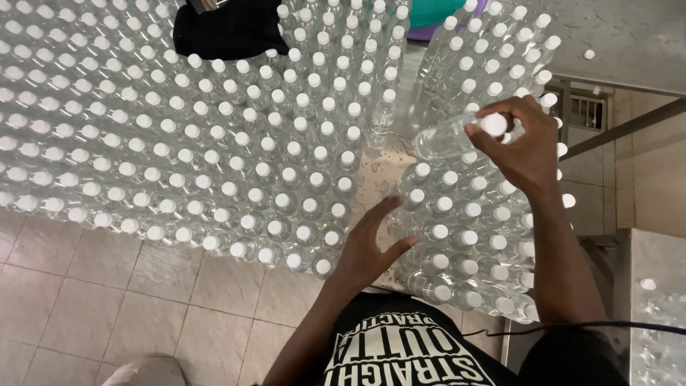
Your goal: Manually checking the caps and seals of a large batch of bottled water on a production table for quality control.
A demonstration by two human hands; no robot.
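Note:
My right hand [527, 140] grips a clear plastic bottle with a white cap [450, 136], holding it tilted on its side above the right-hand group of bottles [468, 236]. Its fingers wrap the cap end. My left hand [371, 239] is open with fingers spread. It hovers over the wet gap in the metal table [379, 179] between the two groups, close to the nearest upright bottles. A large block of upright capped bottles [179, 143] fills the table to the left.
A black cloth [229, 28] lies on the bottles at the top. A teal and purple basin [432, 14] sits at the far edge. Tiled floor [107, 300] lies below the table's left edge. A metal surface with loose caps [654, 286] stands at right.

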